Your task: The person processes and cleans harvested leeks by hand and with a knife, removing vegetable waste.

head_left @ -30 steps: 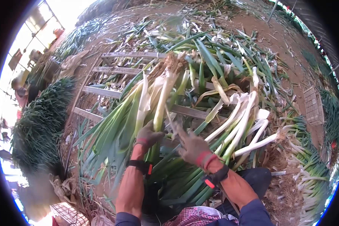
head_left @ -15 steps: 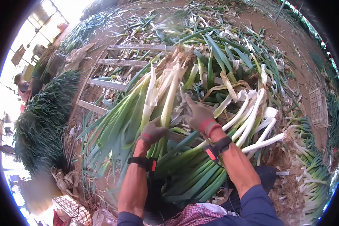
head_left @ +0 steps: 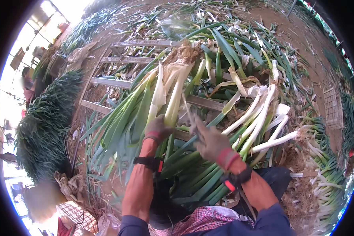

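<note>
Gripping the pale green-and-white shank of a long leek (head_left: pixel 176 92), the left hand (head_left: pixel 158 129), in a grey-brown glove with a reddish cuff, has its fingers closed around the stem. The leek stands aslant at the centre of the view, its shaggy brown root clump (head_left: pixel 189 52) uppermost. Just left of it, a peeling whitish stalk (head_left: pixel 157 92) and a fan of long green leaves (head_left: pixel 124 114) spread over the slats of a pale slatted frame (head_left: pixel 113 83).

The right hand (head_left: pixel 213 144), gloved likewise, is closed on a slim, pale-grey tool (head_left: pixel 187 110), which points up beside the shank. Blur obscures the tool; its type, and whether it touches the leek, cannot be determined. Black wrist straps (head_left: pixel 148 161) with red patches are worn on both arms.

To the right of the right hand lies a group of white-shanked leeks (head_left: pixel 259 114), their green leaves running down towards the wearer's lap. A red-and-white checked cloth (head_left: pixel 196 221) shows at the lower edge.

Farther right, a row of trimmed-looking leeks (head_left: pixel 328 185) lies on the ground below a beige lattice-sided crate (head_left: pixel 333 108). At far left, a dense dark-green leaf heap (head_left: pixel 47 122) stands near another person (head_left: pixel 28 85).
</note>
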Motion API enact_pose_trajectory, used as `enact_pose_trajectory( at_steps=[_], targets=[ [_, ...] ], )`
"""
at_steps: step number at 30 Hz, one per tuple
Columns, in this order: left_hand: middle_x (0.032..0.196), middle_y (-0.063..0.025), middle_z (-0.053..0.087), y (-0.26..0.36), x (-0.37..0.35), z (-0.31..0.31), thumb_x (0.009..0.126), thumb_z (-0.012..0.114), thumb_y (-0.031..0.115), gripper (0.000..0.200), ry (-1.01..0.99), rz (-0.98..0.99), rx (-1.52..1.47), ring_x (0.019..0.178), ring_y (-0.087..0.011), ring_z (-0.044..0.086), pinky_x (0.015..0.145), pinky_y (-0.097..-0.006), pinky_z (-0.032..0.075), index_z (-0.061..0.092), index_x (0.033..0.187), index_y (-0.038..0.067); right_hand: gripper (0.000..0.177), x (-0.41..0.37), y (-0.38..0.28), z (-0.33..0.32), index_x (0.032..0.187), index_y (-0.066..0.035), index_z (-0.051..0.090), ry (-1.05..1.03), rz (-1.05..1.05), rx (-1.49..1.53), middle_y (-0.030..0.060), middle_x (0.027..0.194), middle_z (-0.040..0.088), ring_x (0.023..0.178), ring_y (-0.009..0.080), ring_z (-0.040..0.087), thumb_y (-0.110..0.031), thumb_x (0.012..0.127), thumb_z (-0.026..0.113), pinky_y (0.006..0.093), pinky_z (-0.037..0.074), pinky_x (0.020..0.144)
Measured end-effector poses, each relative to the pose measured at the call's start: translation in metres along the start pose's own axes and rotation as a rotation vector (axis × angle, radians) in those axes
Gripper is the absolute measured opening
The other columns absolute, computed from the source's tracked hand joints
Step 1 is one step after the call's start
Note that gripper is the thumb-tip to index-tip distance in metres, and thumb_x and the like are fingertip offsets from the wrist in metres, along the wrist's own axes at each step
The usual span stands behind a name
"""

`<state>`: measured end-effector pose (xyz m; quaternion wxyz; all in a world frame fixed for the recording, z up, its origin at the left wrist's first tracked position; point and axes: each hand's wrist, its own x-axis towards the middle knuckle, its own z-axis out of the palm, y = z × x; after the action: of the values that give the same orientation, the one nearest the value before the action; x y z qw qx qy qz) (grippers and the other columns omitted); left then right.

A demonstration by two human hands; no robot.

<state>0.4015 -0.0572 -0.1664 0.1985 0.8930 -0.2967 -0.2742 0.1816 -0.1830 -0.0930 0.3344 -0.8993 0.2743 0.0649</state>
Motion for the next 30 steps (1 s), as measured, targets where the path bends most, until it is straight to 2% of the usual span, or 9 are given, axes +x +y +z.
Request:
enact_pose_trajectory(
  at_steps=[4,8,14,17,19,22,23,26,30],
  targets=[
    [0.093,-0.0172,0.075,-0.003,0.001,0.0,0.072,0.074,0.026,0.047,-0.011,-0.002,0.014,0.087,-0.0289,0.074,0.082,-0.04,0.057,0.071,0.113,0.004,0.091,0.09,0.007,-0.015,0.164,-0.023,0.023,0.08,0.019,-0.105,0.0308,0.119,0.061,0.108,0.0481,0.065,-0.037,0.087,0.071,0.0525,0.051,0.095],
    [0.093,-0.0153,0.075,-0.013,0.006,0.004,0.073,0.074,0.025,0.049,-0.055,0.027,-0.116,0.086,-0.0251,0.073,0.081,-0.0378,0.057,0.07,0.116,0.001,0.09,0.131,0.009,-0.015,0.164,-0.023,0.022,0.114,0.048,-0.176,0.0324,0.129,0.059,0.116,0.0472,0.063,-0.041,0.088,0.068,0.0521,0.049,0.1],
    [0.093,-0.012,0.075,-0.017,0.002,0.005,0.075,0.077,0.023,0.047,-0.13,0.052,-0.24,0.084,-0.0204,0.071,0.08,-0.0354,0.056,0.07,0.115,-0.002,0.089,0.113,-0.006,-0.021,0.164,-0.024,0.022,0.082,0.089,-0.168,0.0274,0.126,0.062,0.114,0.0439,0.065,-0.04,0.089,0.069,0.0513,0.052,0.096],
    [0.093,-0.0105,0.075,-0.013,0.003,0.004,0.076,0.08,0.024,0.046,-0.146,0.056,-0.207,0.083,-0.0186,0.069,0.079,-0.0347,0.056,0.07,0.114,-0.001,0.09,0.088,0.003,-0.016,0.164,-0.025,0.022,0.095,0.001,-0.11,0.0296,0.124,0.061,0.11,0.0467,0.065,-0.039,0.088,0.07,0.0523,0.051,0.095],
    [0.093,-0.0092,0.075,-0.003,-0.006,0.001,0.077,0.082,0.026,0.047,-0.165,0.045,-0.162,0.083,-0.0181,0.069,0.078,-0.0345,0.055,0.071,0.113,-0.001,0.091,0.055,0.002,-0.019,0.164,-0.024,0.023,-0.005,-0.053,-0.058,0.0306,0.121,0.061,0.108,0.0482,0.065,-0.038,0.088,0.071,0.053,0.051,0.095],
    [0.092,-0.007,0.074,0.022,-0.025,0.009,0.076,0.085,0.031,0.048,-0.31,0.058,-0.29,0.082,-0.0172,0.068,0.076,-0.0346,0.055,0.071,0.11,0.0,0.092,0.011,0.002,-0.025,0.164,-0.024,0.022,-0.077,-0.077,-0.034,0.0316,0.121,0.061,0.106,0.0494,0.065,-0.036,0.087,0.072,0.0534,0.051,0.095],
    [0.091,-0.0123,0.075,0.031,-0.034,0.015,0.08,0.082,0.037,0.049,-0.302,0.146,-0.281,0.083,-0.0249,0.072,0.077,-0.0395,0.056,0.071,0.111,0.002,0.093,0.003,0.007,-0.027,0.164,-0.025,0.022,-0.093,-0.075,-0.036,0.0318,0.122,0.061,0.106,0.0496,0.065,-0.035,0.086,0.072,0.0535,0.051,0.095],
    [0.096,-0.0208,0.074,0.068,-0.051,0.043,0.083,0.076,0.04,0.053,-0.306,0.151,0.119,0.087,-0.0363,0.073,0.08,-0.045,0.057,0.068,0.12,0.003,0.095,-0.002,0.045,-0.028,0.164,-0.027,0.021,0.083,-0.008,-0.072,0.0317,0.124,0.061,0.105,0.049,0.066,-0.033,0.085,0.072,0.0532,0.052,0.094],
    [0.102,-0.0237,0.072,0.095,-0.073,0.054,0.085,0.072,0.042,0.058,-0.379,0.364,0.111,0.095,-0.0429,0.07,0.085,-0.0489,0.056,0.063,0.129,0.005,0.095,0.005,0.092,-0.038,0.164,-0.028,0.024,0.291,0.146,-0.103,0.0291,0.117,0.064,0.1,0.0475,0.067,-0.029,0.083,0.072,0.0507,0.054,0.089]
  ],
)
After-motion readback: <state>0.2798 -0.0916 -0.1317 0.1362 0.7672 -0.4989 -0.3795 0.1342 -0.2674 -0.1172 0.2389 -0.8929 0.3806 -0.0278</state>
